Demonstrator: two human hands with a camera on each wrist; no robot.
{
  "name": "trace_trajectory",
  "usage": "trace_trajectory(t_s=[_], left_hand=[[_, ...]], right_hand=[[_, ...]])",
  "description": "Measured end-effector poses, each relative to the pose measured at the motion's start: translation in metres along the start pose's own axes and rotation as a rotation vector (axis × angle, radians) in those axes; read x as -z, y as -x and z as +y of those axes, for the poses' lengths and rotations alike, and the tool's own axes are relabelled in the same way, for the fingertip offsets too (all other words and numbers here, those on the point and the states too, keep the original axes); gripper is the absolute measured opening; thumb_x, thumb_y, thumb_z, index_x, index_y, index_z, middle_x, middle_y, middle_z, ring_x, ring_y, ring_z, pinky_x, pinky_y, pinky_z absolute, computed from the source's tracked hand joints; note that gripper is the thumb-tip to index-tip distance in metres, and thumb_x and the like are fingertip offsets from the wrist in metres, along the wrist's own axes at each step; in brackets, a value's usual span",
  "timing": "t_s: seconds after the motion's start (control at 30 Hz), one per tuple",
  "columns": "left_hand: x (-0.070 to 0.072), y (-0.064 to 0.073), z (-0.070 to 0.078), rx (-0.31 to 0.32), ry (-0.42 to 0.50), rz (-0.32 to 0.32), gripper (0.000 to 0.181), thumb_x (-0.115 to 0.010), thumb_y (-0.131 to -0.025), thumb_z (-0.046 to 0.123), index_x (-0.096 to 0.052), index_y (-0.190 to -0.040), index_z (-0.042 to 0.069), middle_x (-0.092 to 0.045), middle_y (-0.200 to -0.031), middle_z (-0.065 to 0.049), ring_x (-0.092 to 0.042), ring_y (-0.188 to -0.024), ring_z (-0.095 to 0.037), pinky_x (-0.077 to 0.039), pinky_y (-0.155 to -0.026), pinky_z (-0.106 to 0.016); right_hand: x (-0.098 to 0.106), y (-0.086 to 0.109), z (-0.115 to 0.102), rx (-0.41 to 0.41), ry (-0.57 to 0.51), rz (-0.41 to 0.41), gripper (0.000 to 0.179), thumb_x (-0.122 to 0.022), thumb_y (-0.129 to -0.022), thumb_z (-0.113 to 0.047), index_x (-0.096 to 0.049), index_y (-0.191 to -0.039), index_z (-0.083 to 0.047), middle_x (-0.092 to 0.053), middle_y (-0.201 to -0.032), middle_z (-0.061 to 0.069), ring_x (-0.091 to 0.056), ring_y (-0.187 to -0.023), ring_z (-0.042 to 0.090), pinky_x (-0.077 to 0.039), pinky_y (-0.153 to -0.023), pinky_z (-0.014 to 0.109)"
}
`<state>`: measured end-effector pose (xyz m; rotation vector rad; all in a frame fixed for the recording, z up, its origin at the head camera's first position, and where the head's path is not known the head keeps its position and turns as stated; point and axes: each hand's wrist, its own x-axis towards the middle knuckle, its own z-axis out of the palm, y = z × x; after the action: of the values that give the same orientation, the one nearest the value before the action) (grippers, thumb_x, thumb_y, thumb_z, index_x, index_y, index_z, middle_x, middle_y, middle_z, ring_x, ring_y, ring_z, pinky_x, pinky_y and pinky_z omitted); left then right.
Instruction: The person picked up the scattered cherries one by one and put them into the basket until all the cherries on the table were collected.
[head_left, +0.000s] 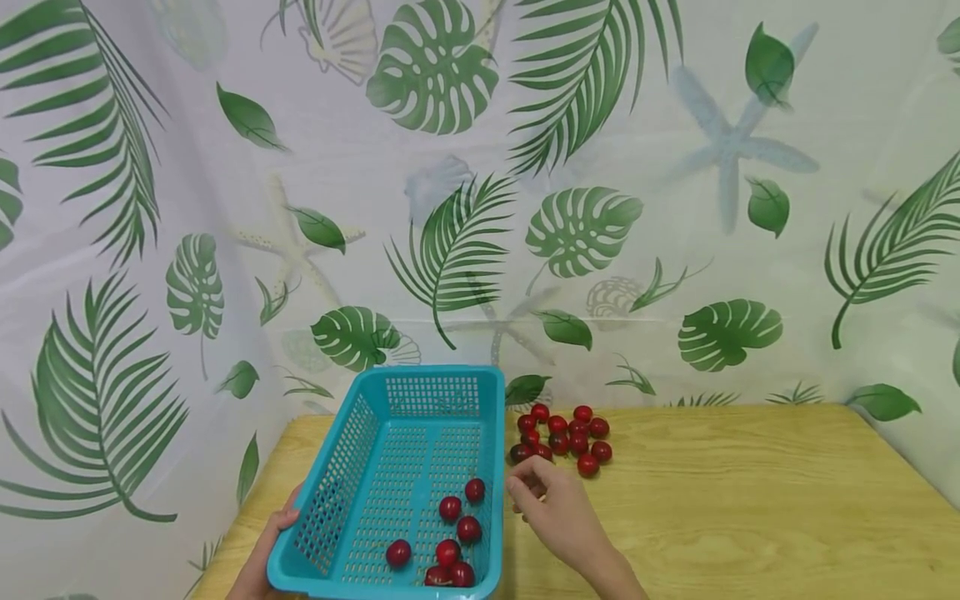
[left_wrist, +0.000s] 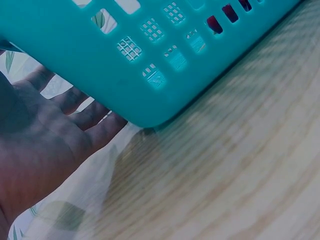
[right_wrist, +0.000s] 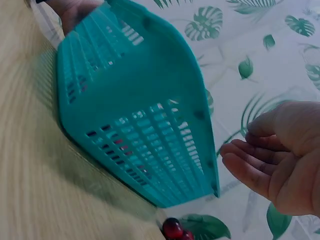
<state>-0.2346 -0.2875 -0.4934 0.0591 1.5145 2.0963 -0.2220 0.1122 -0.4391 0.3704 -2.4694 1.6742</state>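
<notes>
Toward twelve o'clock, a leaf-printed sheet [head_left: 525, 183]. Below, at six o'clock, a wooden table [head_left: 720, 500]. On it, at seven o'clock, a blue basket [head_left: 423, 467], gripped at the eight o'clock rim by the left hand [left_wrist: 50, 125]. Just beside its three o'clock wall, the right hand [head_left: 558, 504], loosely bent and empty. Beyond, toward twelve o'clock, loose cherries [head_left: 578, 442]; inside the basket, toward five o'clock, more cherries [head_left: 468, 529].

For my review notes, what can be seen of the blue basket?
The blue basket looks plastic: rectangular, open-topped, with a rim, slotted floor and perforated walls. It stands upright on the table, left of centre, long sides running front to back. Red cherries lie inside, mostly along its right side. The left grip holds its left rim.
</notes>
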Motion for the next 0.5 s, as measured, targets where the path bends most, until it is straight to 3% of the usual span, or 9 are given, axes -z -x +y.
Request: trace_trajectory(t_s=[0.13,0.27,0.43,0.5], left_hand=[[0.000,0.000,0.001,0.011,-0.002,-0.005,0.067,-0.019,-0.104,0.055,0.023,-0.153,0.039,0.020,-0.162,-0.016,-0.021,-0.140,-0.034,-0.035,-0.106,-0.051],[-0.001,0.000,0.002,-0.015,-0.013,-0.016,0.065,-0.019,-0.104,0.053,0.021,-0.154,0.038,0.021,-0.163,-0.014,-0.015,-0.141,-0.034,-0.034,-0.106,-0.049],[-0.001,0.003,0.002,0.002,-0.025,-0.068,0.063,-0.014,-0.104,0.056,0.023,-0.152,0.042,0.023,-0.162,-0.013,-0.016,-0.141,-0.033,-0.033,-0.107,-0.050],[-0.001,0.003,0.003,0.013,-0.026,-0.054,0.064,-0.016,-0.103,0.057,0.023,-0.152,0.041,0.022,-0.162,-0.015,-0.021,-0.140,-0.033,-0.034,-0.107,-0.052]], right_hand=[[0.013,-0.004,0.007,-0.026,0.074,0.067,0.007,-0.063,-0.096,-0.008,-0.068,-0.092,-0.007,-0.064,-0.074,-0.002,-0.062,-0.065,0.014,-0.048,-0.055,0.024],[0.030,-0.008,0.013,-0.042,0.154,0.105,0.007,-0.064,-0.095,-0.008,-0.069,-0.090,-0.007,-0.062,-0.071,-0.001,-0.054,-0.061,0.011,-0.045,-0.056,0.024],[0.048,-0.013,0.024,-0.087,0.304,0.123,0.004,-0.066,-0.092,-0.007,-0.069,-0.094,-0.005,-0.066,-0.080,0.001,-0.056,-0.069,0.012,-0.047,-0.062,0.027],[0.054,-0.014,0.030,-0.101,0.373,0.127,0.007,-0.067,-0.090,-0.007,-0.069,-0.096,-0.004,-0.068,-0.085,0.003,-0.060,-0.075,0.014,-0.049,-0.066,0.031]])
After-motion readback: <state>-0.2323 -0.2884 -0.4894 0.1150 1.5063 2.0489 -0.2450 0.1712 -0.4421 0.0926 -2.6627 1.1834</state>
